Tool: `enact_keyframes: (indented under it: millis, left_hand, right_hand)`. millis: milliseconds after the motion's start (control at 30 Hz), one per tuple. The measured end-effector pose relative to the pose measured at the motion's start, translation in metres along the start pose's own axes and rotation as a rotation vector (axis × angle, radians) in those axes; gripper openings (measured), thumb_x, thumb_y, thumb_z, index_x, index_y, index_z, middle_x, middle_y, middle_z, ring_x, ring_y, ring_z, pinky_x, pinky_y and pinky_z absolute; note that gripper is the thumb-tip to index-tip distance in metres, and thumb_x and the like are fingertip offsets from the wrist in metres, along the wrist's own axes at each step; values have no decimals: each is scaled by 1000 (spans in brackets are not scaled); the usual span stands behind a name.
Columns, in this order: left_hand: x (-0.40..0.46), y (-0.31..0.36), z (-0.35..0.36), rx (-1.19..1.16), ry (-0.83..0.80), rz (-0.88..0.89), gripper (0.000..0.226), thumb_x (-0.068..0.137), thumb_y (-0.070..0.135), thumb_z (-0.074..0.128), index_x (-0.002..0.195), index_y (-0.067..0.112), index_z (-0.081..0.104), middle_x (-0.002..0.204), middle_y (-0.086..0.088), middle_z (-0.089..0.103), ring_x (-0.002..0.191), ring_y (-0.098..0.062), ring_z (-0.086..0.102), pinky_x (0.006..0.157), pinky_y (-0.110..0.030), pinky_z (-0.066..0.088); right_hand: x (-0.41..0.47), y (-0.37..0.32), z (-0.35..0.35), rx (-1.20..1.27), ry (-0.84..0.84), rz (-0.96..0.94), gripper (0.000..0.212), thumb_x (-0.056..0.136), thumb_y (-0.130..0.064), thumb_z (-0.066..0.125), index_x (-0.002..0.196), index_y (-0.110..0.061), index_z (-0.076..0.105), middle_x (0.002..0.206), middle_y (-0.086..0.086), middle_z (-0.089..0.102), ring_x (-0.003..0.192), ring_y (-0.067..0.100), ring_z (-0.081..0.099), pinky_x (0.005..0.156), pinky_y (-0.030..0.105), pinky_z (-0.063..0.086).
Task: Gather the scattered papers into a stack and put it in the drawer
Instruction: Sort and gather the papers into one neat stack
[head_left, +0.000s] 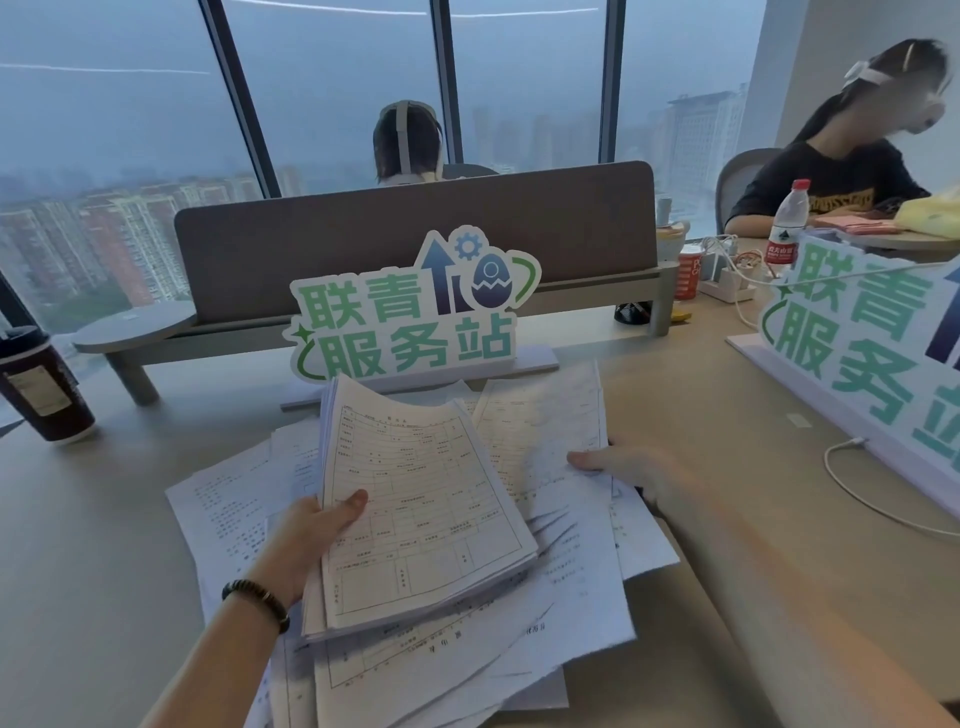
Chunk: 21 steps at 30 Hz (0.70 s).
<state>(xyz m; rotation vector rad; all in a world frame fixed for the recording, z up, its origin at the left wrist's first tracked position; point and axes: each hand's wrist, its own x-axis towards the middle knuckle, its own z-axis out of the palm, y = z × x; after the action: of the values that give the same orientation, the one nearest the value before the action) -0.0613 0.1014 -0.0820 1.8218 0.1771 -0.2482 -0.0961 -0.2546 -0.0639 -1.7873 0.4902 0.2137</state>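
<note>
Two hands are at work over a mess of papers (431, 670), seen from the head camera. The left hand (306, 540) grips a thick stack (421, 499) by its left edge, thumb pressed on the top sheet, fingers hidden underneath; the stack is lifted and tilted above the loose sheets. A dark beaded bracelet (257, 603) sits on that wrist. The right hand (634, 473) reaches in from the right and pinches a single sheet (545, 431), thumb on top, the sheet blurred and raised beside the stack. More papers lie spread on the desk (104, 519) beneath both hands, overlapping each other, some hanging toward the near edge.

Behind the papers stands a green-lettered sign (410, 312) on a white base, touching the far sheets. A second sign (862, 358) stands to the right, with a white cable (857, 493) curling on the desk beside it. A dark cup (44, 387) sits far left. A grey divider (415, 244) runs across the back, a person's head showing above it. At far right another person sits near a red-capped bottle (787, 226). No drawer is in sight.
</note>
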Motion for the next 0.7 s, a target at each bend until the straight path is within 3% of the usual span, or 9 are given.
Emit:
enact_keyframes:
  millis: [167, 267, 367, 433, 500, 600, 700]
  left_hand:
    - [0, 1, 1, 23, 19, -19, 30, 90, 27, 70, 105, 1, 68, 91, -15, 77, 81, -32, 75, 64, -36, 60]
    - [-1, 2, 0, 46, 24, -24, 31, 90, 28, 71, 105, 1, 68, 91, -15, 77, 81, -31, 75, 65, -35, 60]
    - [-2, 5, 2, 56, 30, -22, 31, 90, 28, 70, 105, 1, 68, 93, -15, 76, 84, -32, 73, 69, -35, 59]
    - [-1, 5, 1, 62, 29, -15, 34, 90, 30, 71, 106, 1, 67, 95, -16, 76, 86, -33, 73, 74, -39, 60]
    - [-1, 6, -1, 41, 22, 9, 36, 89, 31, 72, 108, 1, 66, 96, -17, 76, 86, -34, 74, 76, -41, 61]
    - [-7, 11, -2, -17, 13, 48, 31, 90, 29, 71, 104, 1, 67, 92, -17, 76, 80, -32, 74, 64, -35, 62]
    - [-12, 18, -4, -24, 43, 97, 21, 95, 21, 64, 95, 1, 69, 78, -12, 72, 73, -31, 70, 52, -26, 55]
  right_hand:
    - [-16, -44, 7, 84, -113, -45, 35, 88, -25, 74, 117, -6, 65, 102, 12, 75, 85, 28, 73, 69, 37, 59]
    - [-33, -82, 14, 31, -75, -184, 19, 91, -21, 70, 106, -9, 66, 98, 10, 73, 84, 27, 72, 78, 40, 59]
    - [-48, -116, 15, -20, -21, -305, 26, 87, -23, 75, 107, -7, 70, 102, 11, 76, 92, 30, 74, 90, 44, 57]
    - [-57, -134, 14, 53, -102, -370, 29, 89, -24, 73, 112, -6, 70, 105, 10, 76, 95, 29, 74, 94, 44, 57]
    - [-67, -148, 12, 208, -242, -421, 25, 93, -24, 67, 111, -7, 68, 101, 8, 75, 87, 23, 73, 85, 34, 60]
    - [-78, -158, 8, 385, -384, -463, 18, 95, -22, 61, 104, -9, 67, 90, 8, 73, 70, 17, 72, 66, 27, 61]
    - [-73, -150, 4, 323, -255, -466, 18, 96, -20, 61, 105, -6, 68, 93, 10, 74, 68, 17, 72, 62, 27, 62]
